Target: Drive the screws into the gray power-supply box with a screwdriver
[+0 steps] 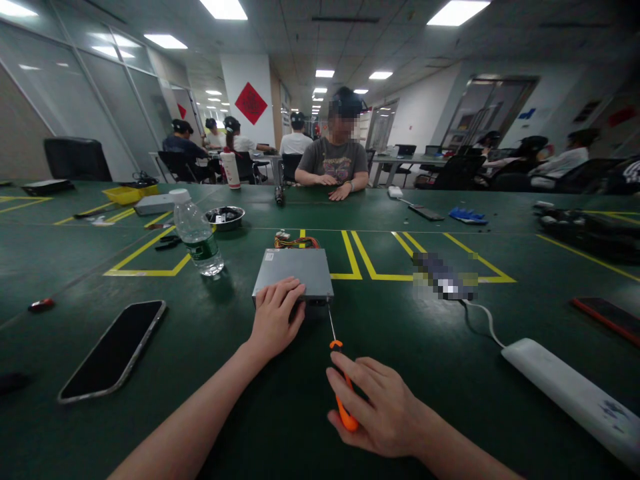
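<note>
Green tabletop (205, 333) bears metal box (295, 265) under unclenched left grip (277, 313); right grip (383, 403) clasps screwdriver (346, 416).

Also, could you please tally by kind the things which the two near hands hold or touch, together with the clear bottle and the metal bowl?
Box, under the left hand: 1
Screwdriver, in the right hand: 1
Bottle: 1
Bowl: 1
Total: 4

Grey with white label (271, 256): box (295, 268). Orange with black: screwdriver (346, 415); silvery: shaft (332, 323). Dark green, ruled with yellow lines (145, 272): table (280, 437). Clear, banded green: bottle (200, 237). Red, yellow and black: cables (301, 243). Black, pale-edged: phone (115, 350). White: power strip (565, 390). Yellow: tray (129, 195). Red, darker-patterned: wall sign (251, 103).
</note>
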A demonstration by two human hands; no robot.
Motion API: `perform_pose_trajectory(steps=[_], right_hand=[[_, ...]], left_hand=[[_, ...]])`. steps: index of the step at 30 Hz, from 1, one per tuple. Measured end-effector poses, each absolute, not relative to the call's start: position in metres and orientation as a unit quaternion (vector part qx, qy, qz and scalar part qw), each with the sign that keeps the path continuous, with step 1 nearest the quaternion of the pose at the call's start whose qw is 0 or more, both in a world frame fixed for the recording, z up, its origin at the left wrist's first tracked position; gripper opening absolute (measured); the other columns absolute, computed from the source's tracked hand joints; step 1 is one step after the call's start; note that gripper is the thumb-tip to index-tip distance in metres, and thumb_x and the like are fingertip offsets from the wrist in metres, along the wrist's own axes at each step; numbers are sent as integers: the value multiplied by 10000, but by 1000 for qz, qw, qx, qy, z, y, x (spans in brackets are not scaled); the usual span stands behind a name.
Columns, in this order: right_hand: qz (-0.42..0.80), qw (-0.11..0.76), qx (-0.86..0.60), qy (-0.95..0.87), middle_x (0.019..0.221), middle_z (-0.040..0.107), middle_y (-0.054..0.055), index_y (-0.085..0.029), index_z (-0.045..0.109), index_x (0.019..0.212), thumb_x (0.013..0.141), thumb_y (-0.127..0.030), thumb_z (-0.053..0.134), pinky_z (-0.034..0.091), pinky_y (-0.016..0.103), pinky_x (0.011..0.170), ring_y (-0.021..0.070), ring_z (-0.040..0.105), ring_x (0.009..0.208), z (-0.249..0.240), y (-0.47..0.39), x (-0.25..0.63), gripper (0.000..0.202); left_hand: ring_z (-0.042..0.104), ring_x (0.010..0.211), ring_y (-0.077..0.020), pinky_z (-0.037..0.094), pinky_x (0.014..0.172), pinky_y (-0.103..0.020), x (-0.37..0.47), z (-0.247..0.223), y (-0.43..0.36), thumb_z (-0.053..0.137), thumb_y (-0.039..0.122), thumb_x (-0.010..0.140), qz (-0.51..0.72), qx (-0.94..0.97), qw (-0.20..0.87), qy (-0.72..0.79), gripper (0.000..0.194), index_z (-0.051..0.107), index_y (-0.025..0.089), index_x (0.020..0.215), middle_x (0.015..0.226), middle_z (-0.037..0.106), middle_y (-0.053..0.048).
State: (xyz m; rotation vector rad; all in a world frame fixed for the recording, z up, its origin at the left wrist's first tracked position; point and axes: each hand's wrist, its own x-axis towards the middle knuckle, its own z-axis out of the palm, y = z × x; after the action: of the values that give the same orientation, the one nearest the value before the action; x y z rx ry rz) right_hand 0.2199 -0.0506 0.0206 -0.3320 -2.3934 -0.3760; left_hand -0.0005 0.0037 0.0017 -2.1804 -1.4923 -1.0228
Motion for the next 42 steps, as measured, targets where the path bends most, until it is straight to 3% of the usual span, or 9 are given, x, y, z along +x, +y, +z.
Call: perform_pose_trajectory(steps=[7,12,15,17,25,29,34,39,42], right_hand=[[-174,376,-158,-896,792,625,129,-118,607,909,858,-204,483,491,261,533,157,586,601,22,-51,218,159],[-138,347,-187,-909,878,606,156,-121,612,915,898,-410,428,528,273,579,197,619,725,21,-54,220,343],[-122,331,-183,-917,960,597,194,-71,589,1021,880,-295,410,541,288,656,229,622,854,19,-55,221,319],[-145,329,-175,-917,960,607,186,-73,579,1057,860,-192,443,535,274,664,202,625,824,18,-55,222,267],[-161,373,-153,-901,1002,633,118,-157,614,874,780,-66,572,477,244,544,123,562,635,17,-54,219,138],[-145,379,-153,-901,966,644,101,-173,616,908,793,-136,585,502,251,571,146,587,677,15,-55,220,124],[-111,351,-114,-923,1028,611,214,-64,572,1069,894,-205,358,534,302,684,211,623,885,22,-55,227,310],[-127,377,-103,-912,994,633,221,-56,552,984,865,-228,555,522,293,609,189,637,757,18,-53,225,209],[-118,389,-121,-906,977,642,201,-95,538,905,861,-217,567,524,269,638,169,640,764,15,-53,222,133]], left_hand=[[503,1121,-229,329,893,-403,0,3,3,484,221,841,-356,-761,161,-518,292,505,240,1131,1152,594,-66],[497,1127,-228,327,890,-398,-1,2,4,484,223,842,-353,-761,163,-518,286,505,240,1128,1159,591,-61],[496,1130,-225,325,893,-396,-1,1,4,481,226,846,-354,-762,162,-518,283,504,238,1128,1159,589,-62],[495,1131,-224,325,894,-395,-1,1,4,479,228,848,-353,-762,162,-518,280,504,236,1126,1159,589,-62],[495,1127,-225,320,896,-396,-1,2,4,478,228,851,-352,-762,163,-518,274,505,235,1124,1155,590,-62],[491,1129,-222,320,897,-390,-1,2,3,477,228,852,-351,-762,162,-519,272,507,230,1122,1156,589,-58],[497,1122,-223,327,889,-385,-1,2,3,480,229,848,-353,-762,163,-517,274,513,231,1120,1154,590,-58],[493,1129,-223,324,893,-387,-1,2,4,479,235,849,-353,-762,158,-520,273,514,236,1119,1160,588,-56],[493,1129,-223,321,897,-388,-1,2,4,479,233,848,-354,-761,156,-520,273,515,234,1118,1158,588,-58]])
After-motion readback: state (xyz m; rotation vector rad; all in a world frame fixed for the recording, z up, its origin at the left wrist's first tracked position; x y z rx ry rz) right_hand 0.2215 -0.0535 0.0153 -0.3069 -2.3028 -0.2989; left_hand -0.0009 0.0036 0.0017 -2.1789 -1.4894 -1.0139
